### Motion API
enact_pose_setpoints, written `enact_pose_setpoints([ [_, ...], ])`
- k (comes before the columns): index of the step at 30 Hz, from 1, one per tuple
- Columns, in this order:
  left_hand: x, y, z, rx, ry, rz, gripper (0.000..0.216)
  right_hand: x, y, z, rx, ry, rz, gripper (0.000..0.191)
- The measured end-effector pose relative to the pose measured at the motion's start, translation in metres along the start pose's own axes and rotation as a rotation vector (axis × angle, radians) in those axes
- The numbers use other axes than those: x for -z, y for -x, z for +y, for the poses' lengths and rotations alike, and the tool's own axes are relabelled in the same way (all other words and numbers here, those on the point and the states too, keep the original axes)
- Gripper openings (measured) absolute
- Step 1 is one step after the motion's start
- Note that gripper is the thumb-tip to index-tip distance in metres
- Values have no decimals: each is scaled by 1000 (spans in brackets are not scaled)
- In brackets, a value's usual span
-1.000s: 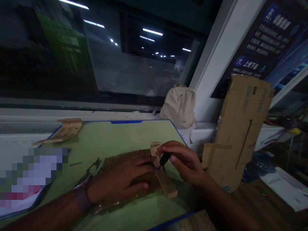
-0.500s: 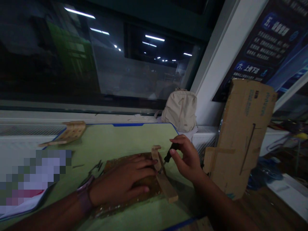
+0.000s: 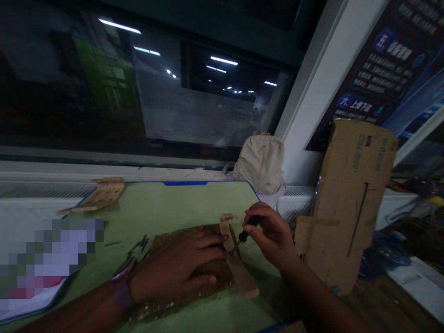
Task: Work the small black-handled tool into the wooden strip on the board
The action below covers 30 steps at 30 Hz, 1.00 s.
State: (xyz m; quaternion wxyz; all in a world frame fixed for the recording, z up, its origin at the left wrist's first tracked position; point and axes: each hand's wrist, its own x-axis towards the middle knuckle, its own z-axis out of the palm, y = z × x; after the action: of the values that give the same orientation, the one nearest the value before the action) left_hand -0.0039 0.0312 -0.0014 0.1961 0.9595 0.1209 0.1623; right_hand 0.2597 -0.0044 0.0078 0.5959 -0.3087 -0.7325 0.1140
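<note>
My left hand (image 3: 176, 266) lies flat with its fingers spread on a brown sheet-like piece (image 3: 224, 274), its fingertips at the edge of a narrow wooden strip (image 3: 243, 275). That strip has a raised block at its far end and slants across the brown piece. In my right hand (image 3: 272, 238) is a black-handled screwdriver (image 3: 250, 226), gripped between thumb and fingers. Its shaft tilts down to the left, with the tip at the strip beside my left fingers. Whether the tip sits in a screw is too small to make out.
The green tabletop (image 3: 145, 199) has a blue edge. Several dark thin pieces (image 3: 138, 245) lie left of the brown piece. A wooden bracket-like part (image 3: 104, 194) rests at the far left corner. A beige backpack (image 3: 260, 162) and tall cardboard (image 3: 354, 199) stand beyond and right.
The view has shifted slightly, so everything sits a little lower. My right hand and the screwdriver have tilted a bit flatter; the left hand stays on the brown piece.
</note>
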Motion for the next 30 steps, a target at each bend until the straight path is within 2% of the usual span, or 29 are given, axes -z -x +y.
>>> enact_pose_setpoints([
  [2,1,0,1,-5,6,10,44,3,-2,4,49,189,14,14],
  [4,2,-1,2,-6,7,12,45,6,-3,6,66,264,-40,24],
  [6,1,0,2,1,4,11,45,8,-2,3,57,231,-113,40],
  [8,1,0,2,2,15,12,44,8,-2,-1,35,129,-178,48],
  [12,0,-1,1,-12,52,26,45,5,-2,-7,-27,-131,-240,41],
  [15,1,-2,2,-5,43,29,46,2,-1,-6,-73,-244,-199,31],
  [17,1,-2,2,4,31,21,45,2,0,-3,-76,-177,-112,25],
  [19,1,-2,2,7,22,17,44,3,0,0,-29,-10,-27,21],
  [21,1,-1,2,0,15,28,44,5,-1,1,31,148,0,20],
  [24,0,0,1,-18,17,47,42,9,-3,-4,61,200,-63,32],
  [27,0,1,1,-17,27,32,38,10,-5,-12,43,55,-168,39],
  [30,2,-1,2,-1,28,1,39,7,-4,-13,-9,-115,-235,37],
])
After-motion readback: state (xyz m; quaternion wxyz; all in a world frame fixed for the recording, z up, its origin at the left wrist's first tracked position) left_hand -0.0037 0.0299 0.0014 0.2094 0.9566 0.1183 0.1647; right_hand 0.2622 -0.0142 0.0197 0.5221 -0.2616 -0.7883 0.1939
